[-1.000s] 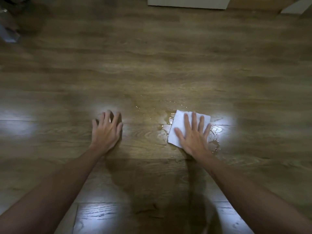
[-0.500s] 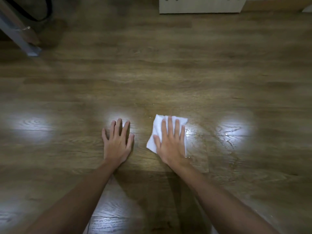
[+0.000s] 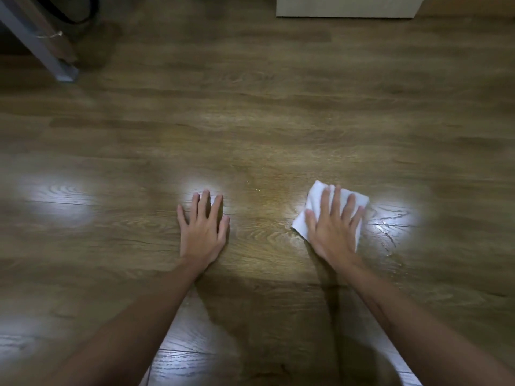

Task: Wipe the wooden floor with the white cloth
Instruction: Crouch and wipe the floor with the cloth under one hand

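Two hands: right hand (image 3: 333,227) presses one cloth (image 3: 316,197).

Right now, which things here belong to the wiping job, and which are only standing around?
Belong to the job:
white cloth
right hand, pressing flat on the cloth
wooden floor, wet streaks by the cloth

Standing around:
left hand, flat on the floor
grey metal leg
white cabinet
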